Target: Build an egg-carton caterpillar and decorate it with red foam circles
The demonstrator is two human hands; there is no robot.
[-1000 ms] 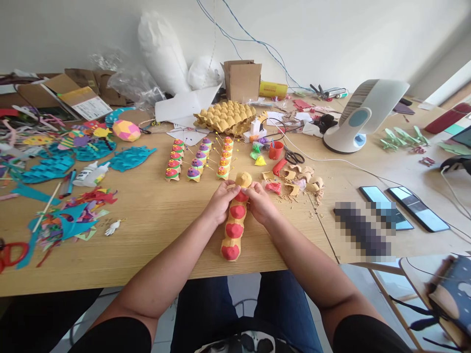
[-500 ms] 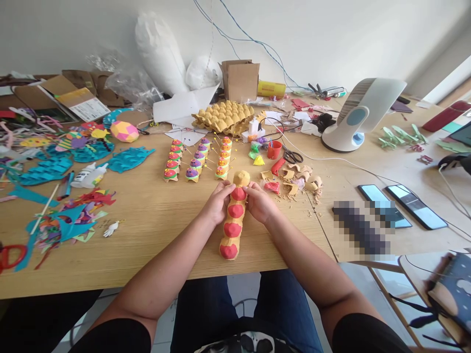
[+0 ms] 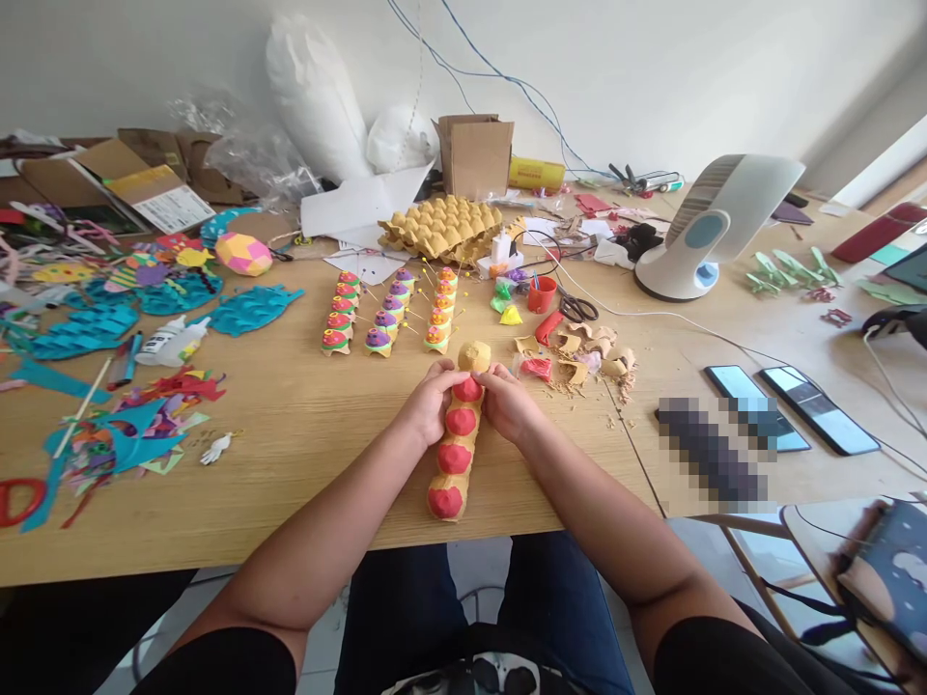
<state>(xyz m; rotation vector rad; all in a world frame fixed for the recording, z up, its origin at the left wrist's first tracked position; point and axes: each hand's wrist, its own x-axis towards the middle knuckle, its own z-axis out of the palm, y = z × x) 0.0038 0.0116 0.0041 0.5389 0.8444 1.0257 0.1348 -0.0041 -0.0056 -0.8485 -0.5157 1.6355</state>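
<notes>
Between my hands is an egg carton strip (image 3: 454, 458), a row of bumps with red modelling clay on all but the far one, which is bare cardboard. My left hand (image 3: 430, 401) grips its left side near the far end, thumb on top. On the opposite side my right hand (image 3: 507, 401) holds it the same way, and the thumbs almost meet by the far red bump. The near end points at the table's front edge. Beyond it stand three decorated strips: a red-and-green one (image 3: 340, 314), a purple one (image 3: 390, 314) and an orange one (image 3: 441, 311) stuck with pins.
Cardboard scraps (image 3: 590, 347), a red clay packet (image 3: 537, 368), scissors (image 3: 579, 308) and a red cup (image 3: 541, 293) lie to the right. Egg trays (image 3: 441, 227) are behind. A white fan (image 3: 714, 232) and phones (image 3: 818, 405) stand further right; paper scraps (image 3: 145, 425) cover the left.
The strip's near end has shifted slightly left and toward me. Both hands keep their hold near its far end, with the thumbs a little closer together.
</notes>
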